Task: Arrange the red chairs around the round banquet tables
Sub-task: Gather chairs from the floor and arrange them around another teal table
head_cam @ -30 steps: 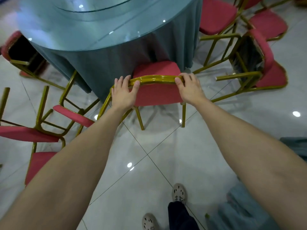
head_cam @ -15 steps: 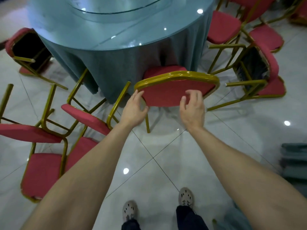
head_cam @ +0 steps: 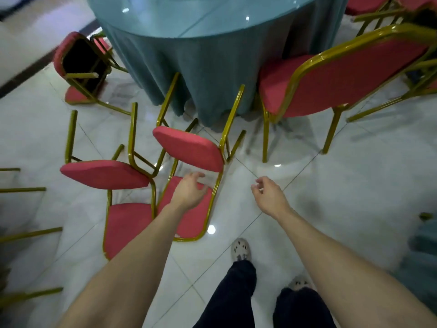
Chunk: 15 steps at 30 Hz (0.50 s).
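Note:
A round table (head_cam: 212, 58) with a teal cloth and glass top fills the upper middle. One red chair with a gold frame (head_cam: 335, 72) stands upright at its right side, seat tucked toward the cloth. A second red chair (head_cam: 189, 147) lies tipped on its back just below the table, legs pointing up toward the cloth. My left hand (head_cam: 190, 189) hovers over that chair's backrest with fingers apart, holding nothing. My right hand (head_cam: 269, 195) is open in the air over the bare floor, right of the fallen chair.
Another tipped chair (head_cam: 106, 174) lies left of the first, and one more (head_cam: 80, 65) lies overturned at the table's far left. More chairs (head_cam: 402, 10) crowd the upper right. Gold legs (head_cam: 28, 233) jut in at the left edge. White tile floor lies underfoot.
Both hands have let go of the upright chair's backrest and drawn back. My view has swung left and down, so the upright chair now sits at the right and the fallen chairs are below my hands.

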Available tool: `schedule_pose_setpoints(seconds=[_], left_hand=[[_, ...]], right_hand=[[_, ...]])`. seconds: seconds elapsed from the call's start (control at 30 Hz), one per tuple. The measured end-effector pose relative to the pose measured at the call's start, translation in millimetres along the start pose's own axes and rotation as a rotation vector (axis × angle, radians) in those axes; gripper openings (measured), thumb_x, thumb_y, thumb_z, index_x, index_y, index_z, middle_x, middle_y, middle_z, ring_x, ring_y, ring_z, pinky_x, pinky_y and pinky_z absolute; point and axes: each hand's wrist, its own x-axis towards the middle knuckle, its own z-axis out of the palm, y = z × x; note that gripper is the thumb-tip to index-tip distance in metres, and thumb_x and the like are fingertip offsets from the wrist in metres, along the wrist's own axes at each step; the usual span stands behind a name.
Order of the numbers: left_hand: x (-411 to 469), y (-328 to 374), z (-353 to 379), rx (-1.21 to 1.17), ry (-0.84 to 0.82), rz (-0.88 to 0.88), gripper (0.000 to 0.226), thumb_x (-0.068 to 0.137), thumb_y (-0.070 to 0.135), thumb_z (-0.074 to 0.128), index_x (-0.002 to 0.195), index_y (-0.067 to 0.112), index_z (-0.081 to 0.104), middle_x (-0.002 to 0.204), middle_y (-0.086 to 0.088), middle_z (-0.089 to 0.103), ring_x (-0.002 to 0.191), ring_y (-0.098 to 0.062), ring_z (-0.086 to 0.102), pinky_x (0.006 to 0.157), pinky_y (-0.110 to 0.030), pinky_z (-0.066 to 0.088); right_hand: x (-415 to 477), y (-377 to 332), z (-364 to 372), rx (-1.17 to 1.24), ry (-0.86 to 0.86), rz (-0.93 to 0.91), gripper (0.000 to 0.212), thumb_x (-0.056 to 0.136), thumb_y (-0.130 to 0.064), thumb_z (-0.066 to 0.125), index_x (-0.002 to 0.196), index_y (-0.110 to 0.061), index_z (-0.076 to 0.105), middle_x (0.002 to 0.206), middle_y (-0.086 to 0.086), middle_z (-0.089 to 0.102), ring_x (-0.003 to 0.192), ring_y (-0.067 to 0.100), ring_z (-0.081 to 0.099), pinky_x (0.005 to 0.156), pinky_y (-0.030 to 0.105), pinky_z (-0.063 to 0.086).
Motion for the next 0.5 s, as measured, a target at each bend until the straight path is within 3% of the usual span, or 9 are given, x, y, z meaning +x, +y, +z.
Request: schedule_pose_setpoints(seconds=[0.27, 0.5], left_hand=[[-65.4, -161.5, 5.0, -0.016, -0.049, -0.096, 0.050, 0.103, 0.033, 0.067, 0.150, 0.016, 0.058, 0.150, -0.008, 0.059, 0.136, -0.026, 0.058, 0.113, -0.041, 0.049], [-78.2, -274.8, 31.5, 0.019, -0.078, -0.052, 0.050, 0.101, 0.028, 0.069, 0.148, 0.014, 0.061, 0.145, -0.011, 0.063, 0.134, -0.028, 0.061, 0.112, -0.040, 0.049]], right_hand=[[-67.7, -18.7, 137.6, 0.000, -0.110, 0.074, 0.055, 0.109, -0.047, 0.054, 0.151, -0.012, 0.050, 0.145, 0.009, 0.061, 0.127, 0.023, 0.061, 0.105, 0.036, 0.049], [-92.4, -11.8, 263.7, 0.023, -0.062, 0.094, 0.062, 0.107, -0.052, 0.055, 0.154, -0.013, 0.047, 0.147, 0.009, 0.059, 0.124, 0.024, 0.062, 0.097, 0.033, 0.047]])
